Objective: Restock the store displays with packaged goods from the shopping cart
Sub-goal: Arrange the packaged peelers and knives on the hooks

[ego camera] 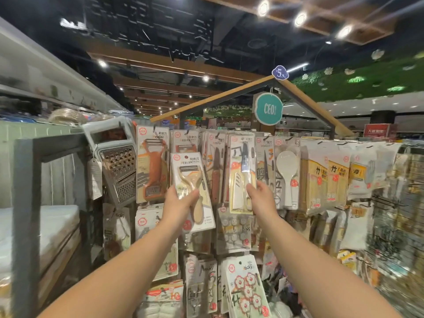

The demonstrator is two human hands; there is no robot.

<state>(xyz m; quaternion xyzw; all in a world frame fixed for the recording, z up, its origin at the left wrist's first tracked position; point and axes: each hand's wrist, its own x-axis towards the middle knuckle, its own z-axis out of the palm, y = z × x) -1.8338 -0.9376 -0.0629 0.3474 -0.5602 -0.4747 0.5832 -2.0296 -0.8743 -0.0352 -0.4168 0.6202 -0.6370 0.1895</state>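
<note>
My left hand [181, 198] grips a carded beige peeler pack [191, 177] by its middle and holds it up in front of the hanging display, below a row of orange peeler packs [152, 166]. My right hand [261, 198] pinches the lower part of a carded knife pack [243, 171] with a dark blade and pale sheath. That pack's top is level with the pegs of the upper row; whether it hangs on a peg I cannot tell. No shopping cart is in view.
A metal box grater [117, 161] hangs at the display's left corner beside a grey frame [27, 203]. Rice paddle packs [286, 175], bamboo goods [321, 180] and sticky hook packs [245, 288] fill the rack. A teal round sign [268, 109] hangs under a wooden roof.
</note>
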